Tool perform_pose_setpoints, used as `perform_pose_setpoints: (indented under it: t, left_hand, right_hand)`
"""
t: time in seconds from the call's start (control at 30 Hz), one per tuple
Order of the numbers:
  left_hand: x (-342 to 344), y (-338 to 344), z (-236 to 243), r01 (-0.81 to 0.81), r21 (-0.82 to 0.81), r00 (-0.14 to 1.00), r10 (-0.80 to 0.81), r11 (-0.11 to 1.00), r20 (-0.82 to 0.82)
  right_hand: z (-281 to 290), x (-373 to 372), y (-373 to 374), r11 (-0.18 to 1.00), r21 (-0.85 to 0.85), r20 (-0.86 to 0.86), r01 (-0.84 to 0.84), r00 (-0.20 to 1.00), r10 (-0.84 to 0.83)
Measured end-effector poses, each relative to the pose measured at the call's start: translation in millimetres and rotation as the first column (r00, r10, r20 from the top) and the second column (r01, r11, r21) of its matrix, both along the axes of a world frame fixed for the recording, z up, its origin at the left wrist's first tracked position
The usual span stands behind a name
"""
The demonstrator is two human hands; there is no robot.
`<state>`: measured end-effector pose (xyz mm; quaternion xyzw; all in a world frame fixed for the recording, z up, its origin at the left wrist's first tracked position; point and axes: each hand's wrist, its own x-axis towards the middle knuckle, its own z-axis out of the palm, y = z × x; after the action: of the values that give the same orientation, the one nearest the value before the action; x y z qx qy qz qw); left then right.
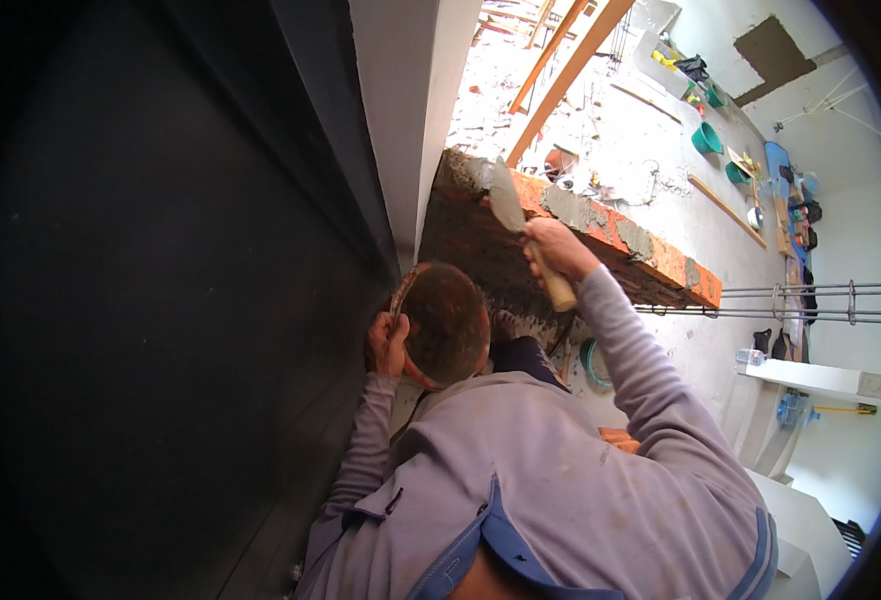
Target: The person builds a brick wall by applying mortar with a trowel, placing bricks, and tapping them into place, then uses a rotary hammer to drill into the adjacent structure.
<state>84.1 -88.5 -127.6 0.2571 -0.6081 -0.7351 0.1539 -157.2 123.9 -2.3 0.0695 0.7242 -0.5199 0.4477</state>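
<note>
the trowel is over the left end of the brick wall, its blade angled up and slightly left toward the corner where the wall meets the white pillar; whether the metal touches the mortar there i cannot tell. the right hand has its fingers curled closed around the grip just behind the blade, the butt of the wooden handle poking out below. grey mortar lies in patches along the wall's top, bare orange brick showing between them toward the right end.

the left hand has its fingers closed on the left rim of a round bucket, tilted so its dark, stained inside shows, near the wall's near side. past the wall's far edge, wooden beams slant upward; steel rods run rightward beyond its right end.
</note>
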Motion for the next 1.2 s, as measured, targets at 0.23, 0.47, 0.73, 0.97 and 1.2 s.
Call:
perform_pose_setpoints:
  t: [0.23, 0.47, 0.73, 0.97, 1.2]
  left_hand:
    - [-0.6, -3.1, 10.1, 0.005, 0.029, 1.000, -0.005, 1.000, 0.019]
    - [3.4, -4.7, -4.1, 0.009, 0.043, 1.000, -0.009, 0.999, 0.006]
    - [10.9, -9.7, 8.9, 0.062, -0.013, 0.995, -0.061, 0.998, 0.080]
    - [32.3, -15.1, -4.0, -0.023, -0.062, 0.990, 0.031, 0.998, 0.134]
    - [49.4, -20.7, 9.9, 0.069, -0.110, 0.971, -0.042, 0.992, 0.236]
  right_hand:
    - [-48.3, -5.1, 6.2, 0.601, 0.710, -0.575, -0.368, 0.189, 0.796]
    - [21.8, 12.7, 44.4, 0.588, 0.768, -0.437, -0.255, 0.462, 0.772]
    - [-28.8, -16.5, 13.4, 0.651, 0.711, -0.597, -0.265, 0.262, 0.758]
    - [2.1, 53.9, 26.8, 0.745, 0.667, -0.619, -0.032, 0.532, 0.577]
    - [-101.7, 58.3, 12.0, 0.916, 0.399, -0.821, 0.052, 0.465, 0.331]
